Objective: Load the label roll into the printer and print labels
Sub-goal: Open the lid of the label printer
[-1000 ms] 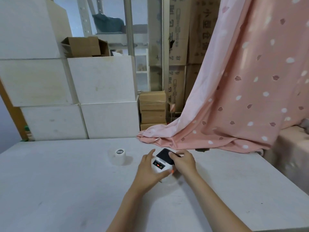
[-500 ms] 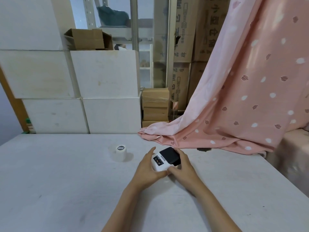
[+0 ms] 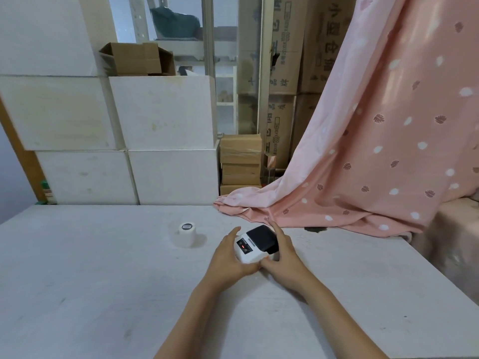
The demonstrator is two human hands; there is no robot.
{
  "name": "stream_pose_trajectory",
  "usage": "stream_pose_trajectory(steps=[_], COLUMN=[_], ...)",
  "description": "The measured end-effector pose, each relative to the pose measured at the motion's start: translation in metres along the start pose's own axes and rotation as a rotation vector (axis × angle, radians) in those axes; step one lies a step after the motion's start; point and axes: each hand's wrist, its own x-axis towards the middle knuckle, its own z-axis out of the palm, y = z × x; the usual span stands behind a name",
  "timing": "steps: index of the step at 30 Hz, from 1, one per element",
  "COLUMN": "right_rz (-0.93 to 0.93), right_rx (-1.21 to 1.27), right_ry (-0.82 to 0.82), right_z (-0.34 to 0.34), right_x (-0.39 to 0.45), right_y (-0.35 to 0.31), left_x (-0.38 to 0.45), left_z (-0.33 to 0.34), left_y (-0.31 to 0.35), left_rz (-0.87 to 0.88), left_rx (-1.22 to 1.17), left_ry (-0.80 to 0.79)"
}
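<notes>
A small white label printer (image 3: 250,251) with a black lid and a red light on its panel rests on the white table (image 3: 103,281). My left hand (image 3: 228,257) grips its left side, thumb up along the edge. My right hand (image 3: 283,257) holds its right side, with a finger stretched along the black lid. The lid looks closed. A white label roll (image 3: 186,234) with a dark core stands upright on the table, a short way left of the printer, untouched.
A pink patterned curtain (image 3: 363,151) drapes onto the table's far right, just behind the printer. White blocks (image 3: 160,112) and cardboard boxes (image 3: 241,161) stand beyond the far edge. A cloth-covered surface (image 3: 456,242) sits at the right.
My right hand has slid from the top of the black lid to the printer's right side. The view has tilted, and the printer has turned slightly between my hands.
</notes>
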Motion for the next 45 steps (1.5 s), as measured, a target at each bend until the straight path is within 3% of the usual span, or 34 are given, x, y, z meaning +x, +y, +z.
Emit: stream_pose_trajectory(steps=[10, 15, 20, 28, 33, 38, 42, 45], right_rz=[0.008, 0.059, 0.027, 0.047, 0.113, 0.173, 0.227, 0.284], right_rx=[0.001, -0.345, -0.629, -0.564, -0.221, -0.039, -0.208, -0.129], right_ry=[-0.004, -0.298, -0.393, -0.381, -0.237, -0.133, 0.181, 0.161], right_z=[-0.004, -0.043, -0.052, -0.065, -0.089, -0.091, -0.068, -0.046], right_x=[-0.008, 0.010, 0.027, 0.034, 0.029, 0.009, 0.005, 0.001], right_y=[-0.006, -0.029, -0.047, -0.049, -0.033, -0.014, -0.010, -0.015], left_x=[-0.002, -0.004, -0.006, -0.010, -0.010, -0.009, -0.005, -0.004], left_z=[-0.001, -0.007, -0.007, -0.006, -0.004, -0.003, 0.003, 0.005], left_y=[0.002, 0.003, 0.007, 0.008, 0.008, 0.010, 0.005, 0.004], left_rz=[0.024, 0.014, 0.052, 0.047, 0.052, 0.071, 0.063, 0.030], left_rx=[0.034, 0.025, 0.046, 0.002, -0.009, 0.061, 0.243, 0.328], left_ry=[0.042, -0.048, -0.108, -0.084, -0.036, 0.000, 0.101, 0.080])
